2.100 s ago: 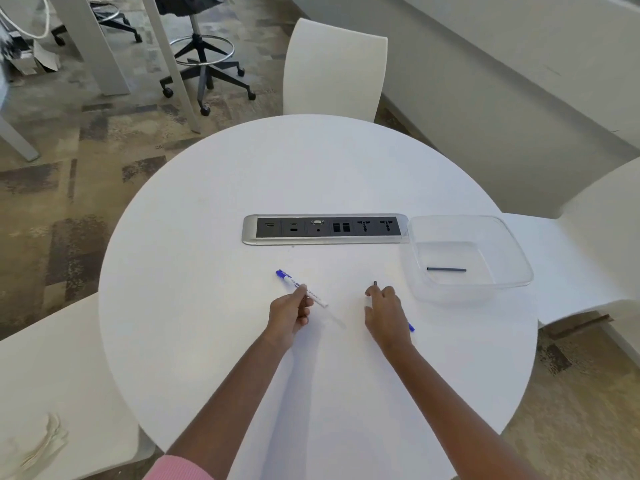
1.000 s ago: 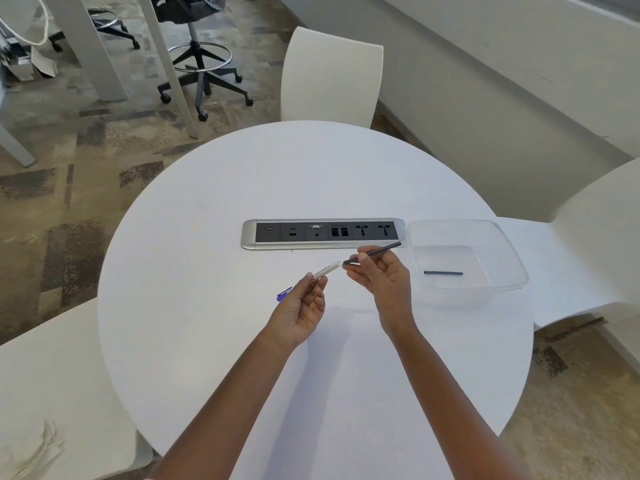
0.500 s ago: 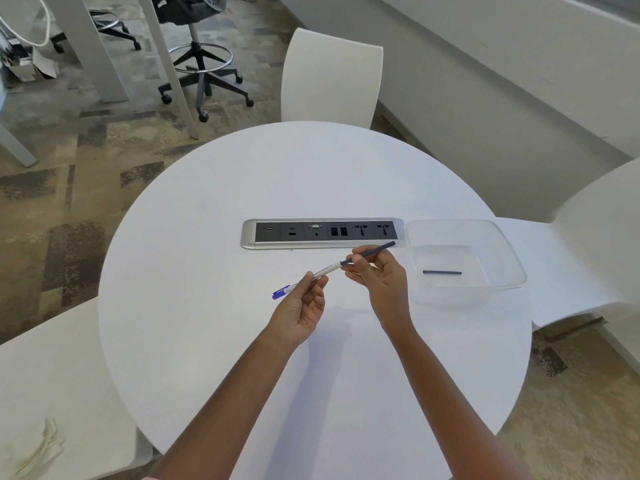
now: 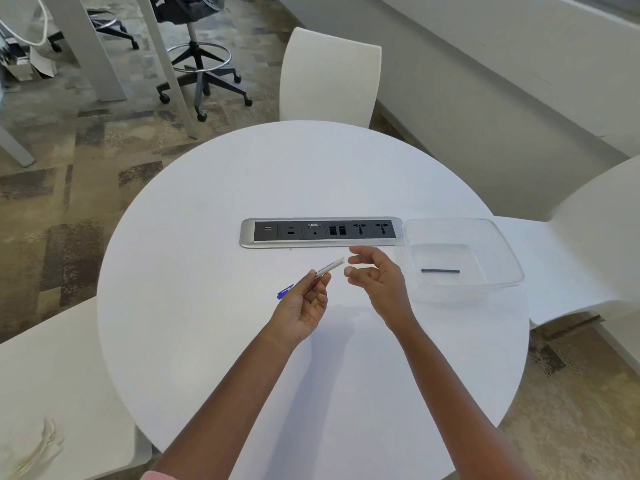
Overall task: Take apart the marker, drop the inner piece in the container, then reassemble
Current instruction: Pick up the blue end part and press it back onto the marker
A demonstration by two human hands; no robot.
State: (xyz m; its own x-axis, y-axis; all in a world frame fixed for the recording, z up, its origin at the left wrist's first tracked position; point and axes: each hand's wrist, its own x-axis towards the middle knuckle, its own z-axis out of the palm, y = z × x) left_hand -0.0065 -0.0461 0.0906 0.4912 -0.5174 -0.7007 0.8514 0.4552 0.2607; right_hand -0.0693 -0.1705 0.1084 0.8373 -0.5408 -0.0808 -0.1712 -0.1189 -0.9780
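My left hand [image 4: 304, 308] grips a white marker barrel [image 4: 329, 266] above the round white table [image 4: 304, 174]. The marker's blue cap [image 4: 284, 292] sticks out behind my fingers, and its open end points right and away from me. My right hand [image 4: 379, 284] hovers just right of that open end, fingers apart and holding nothing. No dark inner rod shows outside the barrel. A clear plastic container [image 4: 506, 252] stands to the right, with one dark inner piece [image 4: 440, 270] lying flat on its bottom.
A silver and black socket panel [image 4: 322, 232] is set into the table just beyond my hands, touching the container's left side. White chairs stand at the far side [image 4: 329, 74], at the right [image 4: 588, 237] and at the near left [image 4: 52, 375].
My right hand held a dark rod and fed it into the barrel's open end. The rod is now out of sight and my right hand has let go and opened. Left hand stayed put.
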